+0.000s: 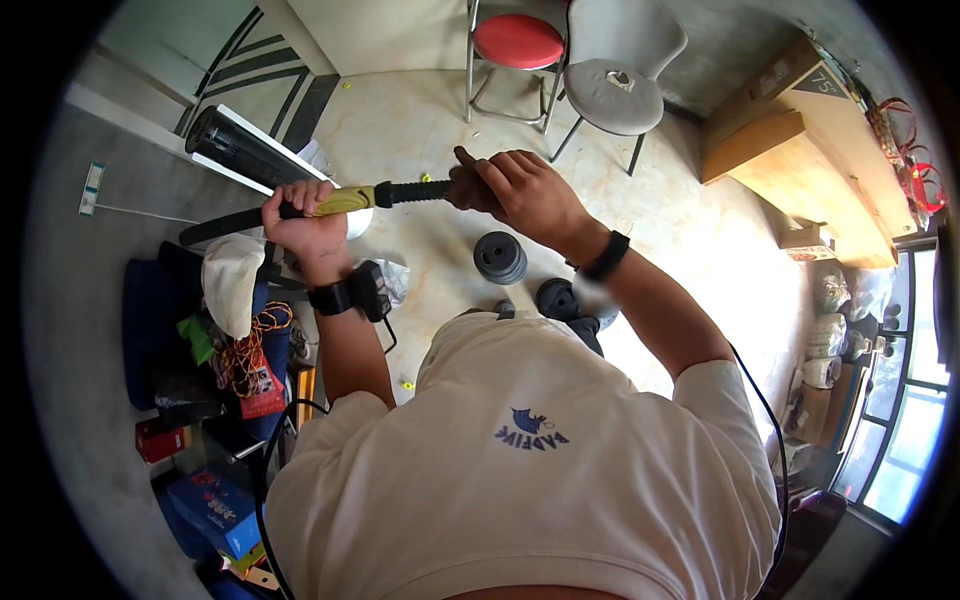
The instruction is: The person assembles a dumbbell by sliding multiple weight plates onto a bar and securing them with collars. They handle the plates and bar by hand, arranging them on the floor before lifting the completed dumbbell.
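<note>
Two bare hands are raised above a pale floor (440, 120), seen from over the shirt (540, 490) of a person in white. Between them, nearly level and tilting slightly up toward the right, is a long bar (345, 202): a smooth black length at the left, a yellow-green section in the middle, and a ridged black shaft at the right.

The left hand (300, 215) wraps around the bar where black meets yellow-green, its fingers curled over the top and close together. The right hand (530, 195) is at the other end, its fingers bent and bunched over a dark brown piece (472, 192) that covers the shaft's tip; what that piece is, and exactly where the fingertips press, I cannot tell. Each wrist wears a black band.

Below the bar, on the floor, stand a dark round weight (500, 258) and, near it, a second weight (557, 298). Beyond are a red-seated stool (518, 42) and, just beside it, a grey chair (615, 100). A tangle of orange cord (245, 360) lies among piled belongings at the left.
</note>
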Tool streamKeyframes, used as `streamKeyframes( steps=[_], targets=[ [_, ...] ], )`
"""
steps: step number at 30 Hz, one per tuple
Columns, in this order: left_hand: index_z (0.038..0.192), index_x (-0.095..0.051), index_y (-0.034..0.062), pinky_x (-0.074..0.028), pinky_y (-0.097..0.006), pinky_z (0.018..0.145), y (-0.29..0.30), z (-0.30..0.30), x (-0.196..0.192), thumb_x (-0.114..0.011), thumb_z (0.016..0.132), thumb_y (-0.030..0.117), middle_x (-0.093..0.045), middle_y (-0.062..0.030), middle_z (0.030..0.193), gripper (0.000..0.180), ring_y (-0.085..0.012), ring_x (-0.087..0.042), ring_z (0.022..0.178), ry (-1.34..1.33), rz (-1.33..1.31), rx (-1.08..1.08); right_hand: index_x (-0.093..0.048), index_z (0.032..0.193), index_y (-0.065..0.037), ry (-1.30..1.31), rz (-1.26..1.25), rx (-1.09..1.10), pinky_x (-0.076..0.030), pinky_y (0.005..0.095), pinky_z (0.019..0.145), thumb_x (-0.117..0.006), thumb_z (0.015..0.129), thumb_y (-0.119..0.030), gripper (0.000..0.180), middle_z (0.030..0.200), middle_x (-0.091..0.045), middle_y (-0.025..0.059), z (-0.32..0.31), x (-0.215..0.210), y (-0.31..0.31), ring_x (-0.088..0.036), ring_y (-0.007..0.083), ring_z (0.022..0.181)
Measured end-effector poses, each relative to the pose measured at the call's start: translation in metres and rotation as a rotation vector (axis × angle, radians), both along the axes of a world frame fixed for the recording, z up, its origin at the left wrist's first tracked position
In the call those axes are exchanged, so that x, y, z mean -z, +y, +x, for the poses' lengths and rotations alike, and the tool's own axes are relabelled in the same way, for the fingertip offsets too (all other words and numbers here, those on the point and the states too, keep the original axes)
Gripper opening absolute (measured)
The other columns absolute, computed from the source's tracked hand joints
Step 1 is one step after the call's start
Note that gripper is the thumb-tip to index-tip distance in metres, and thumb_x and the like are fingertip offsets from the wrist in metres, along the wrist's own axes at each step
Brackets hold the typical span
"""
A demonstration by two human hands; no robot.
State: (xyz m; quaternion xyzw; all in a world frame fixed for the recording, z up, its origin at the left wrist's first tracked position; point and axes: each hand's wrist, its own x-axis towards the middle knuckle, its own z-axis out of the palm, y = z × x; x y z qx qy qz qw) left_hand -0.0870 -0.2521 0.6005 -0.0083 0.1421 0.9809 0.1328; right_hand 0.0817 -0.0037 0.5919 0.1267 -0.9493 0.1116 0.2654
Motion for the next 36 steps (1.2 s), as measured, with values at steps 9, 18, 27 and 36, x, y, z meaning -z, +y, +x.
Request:
streamKeyframes(
  steps=[9, 18, 27, 36],
  targets=[
    [0.062, -0.039, 0.0148, -0.036, -0.03, 0.056, 0.049, 0.013, 0.031, -0.055, 0.074, 0.018, -0.036, 0.0033, 0.056, 0.02, -0.0124, -0.036, 0.047, -0.2, -0.013, 0.082, -0.054, 0.103, -0.007, 0.006, 0.125, 0.07, -0.053, 0.0312, 0.071, -0.063, 0.081, -0.022, 0.028, 0.09, -0.056, 0.0042, -0.008, 0.0, -0.015, -0.06, 0.0201, 0.085],
    [0.058, -0.034, 0.0177, -0.032, -0.029, 0.053, 0.048, -0.004, 0.058, -0.053, 0.076, 0.018, -0.028, 0.005, 0.051, 0.026, -0.0106, -0.03, 0.046, -0.233, -0.19, 0.115, -0.054, 0.101, -0.008, 0.027, 0.049, 0.272, -0.052, 0.0324, 0.071, -0.057, 0.081, -0.015, 0.022, 0.091, -0.055, 0.0047, 0.038, 0.06, 0.006, -0.061, 0.0207, 0.083],
    [0.059, -0.036, 0.0143, -0.042, -0.033, 0.064, 0.102, 0.009, 0.112, -0.052, 0.079, 0.014, -0.035, 0.0034, 0.054, 0.025, -0.013, -0.037, 0.051, -0.438, -0.363, 0.522, -0.056, 0.105, -0.008, -0.361, -0.154, 0.558, -0.053, 0.0382, 0.066, -0.057, 0.084, -0.014, 0.022, 0.091, -0.055, 0.0095, 0.135, 0.075, 0.02, -0.064, 0.0268, 0.08],
    [0.123, -0.049, 0.0073, -0.032, -0.046, 0.112, 0.199, 0.107, 0.088, -0.048, 0.078, -0.013, -0.054, -0.0145, 0.125, 0.05, -0.0306, -0.047, 0.126, 0.042, -0.358, 1.137, -0.061, 0.096, -0.005, -0.629, -0.839, 0.768, -0.053, 0.0399, 0.062, -0.067, 0.077, -0.017, 0.023, 0.081, -0.065, 0.011, 0.236, 0.074, 0.02, -0.067, 0.0285, 0.066]
  ],
)
